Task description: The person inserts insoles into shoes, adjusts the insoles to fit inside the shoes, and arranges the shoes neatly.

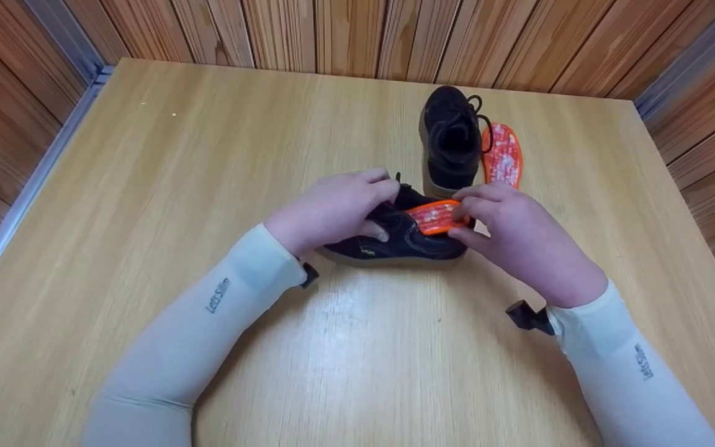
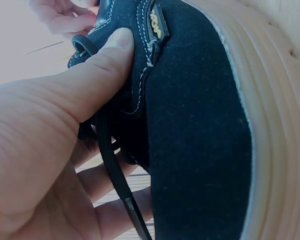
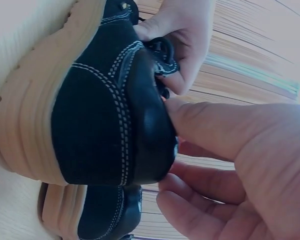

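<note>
A black lace-up shoe [image 1: 422,248] with a tan sole stands on the table, its toe to the left. My left hand [image 1: 332,208] grips it near the front of the opening. In the left wrist view that thumb [image 2: 107,60] presses the shoe's side by a small yellow-lettered tag, with the fingers across the laces. Partly inside the shoe lies an orange-edged, red-and-white insole [image 1: 435,217], its heel end sticking up from the opening. My right hand [image 1: 519,239] pinches this end. From the right wrist, the shoe's heel [image 3: 145,130] hides most of the insole.
Behind the gripped shoe stands a second black shoe [image 1: 450,139], toe toward the back wall. A matching insole [image 1: 503,155] lies to its right. Wooden panels [image 1: 357,37] border the table's [image 1: 239,136] back edge.
</note>
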`<state>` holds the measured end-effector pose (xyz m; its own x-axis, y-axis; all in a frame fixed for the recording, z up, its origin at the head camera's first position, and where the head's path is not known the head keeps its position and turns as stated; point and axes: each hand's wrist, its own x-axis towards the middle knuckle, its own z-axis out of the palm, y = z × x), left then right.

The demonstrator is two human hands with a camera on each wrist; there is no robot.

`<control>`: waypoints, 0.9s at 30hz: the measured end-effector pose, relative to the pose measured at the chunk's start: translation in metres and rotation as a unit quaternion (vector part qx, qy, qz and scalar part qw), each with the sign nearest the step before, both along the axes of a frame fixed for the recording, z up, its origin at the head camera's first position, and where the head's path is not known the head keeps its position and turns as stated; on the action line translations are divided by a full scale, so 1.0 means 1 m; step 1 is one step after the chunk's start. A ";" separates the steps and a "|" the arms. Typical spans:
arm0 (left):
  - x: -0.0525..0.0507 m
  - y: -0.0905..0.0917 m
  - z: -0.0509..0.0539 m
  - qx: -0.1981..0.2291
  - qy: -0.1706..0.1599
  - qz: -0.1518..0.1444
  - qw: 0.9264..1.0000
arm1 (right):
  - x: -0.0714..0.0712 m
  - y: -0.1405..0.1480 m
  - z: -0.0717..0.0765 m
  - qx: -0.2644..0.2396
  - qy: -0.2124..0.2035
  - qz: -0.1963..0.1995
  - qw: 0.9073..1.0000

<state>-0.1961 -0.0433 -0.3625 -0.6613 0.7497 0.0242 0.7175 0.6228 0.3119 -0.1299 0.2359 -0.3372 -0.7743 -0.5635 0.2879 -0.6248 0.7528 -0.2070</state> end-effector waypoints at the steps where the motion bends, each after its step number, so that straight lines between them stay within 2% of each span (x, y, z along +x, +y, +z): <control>1: 0.000 0.000 0.000 -0.001 0.001 0.001 1.000 | 0.000 0.000 0.001 0.001 -0.001 0.000 1.000; 8: -0.001 0.000 -0.001 -0.009 0.000 0.002 1.000 | 0.003 -0.005 0.001 0.005 0.010 0.002 1.000; 17: 0.000 0.000 0.002 -0.009 -0.002 0.000 1.000 | 0.001 -0.010 -0.009 0.007 0.066 0.033 0.997; 27: 0.001 0.000 0.002 -0.003 -0.007 0.003 1.000 | -0.001 -0.014 -0.013 0.024 0.037 0.002 0.999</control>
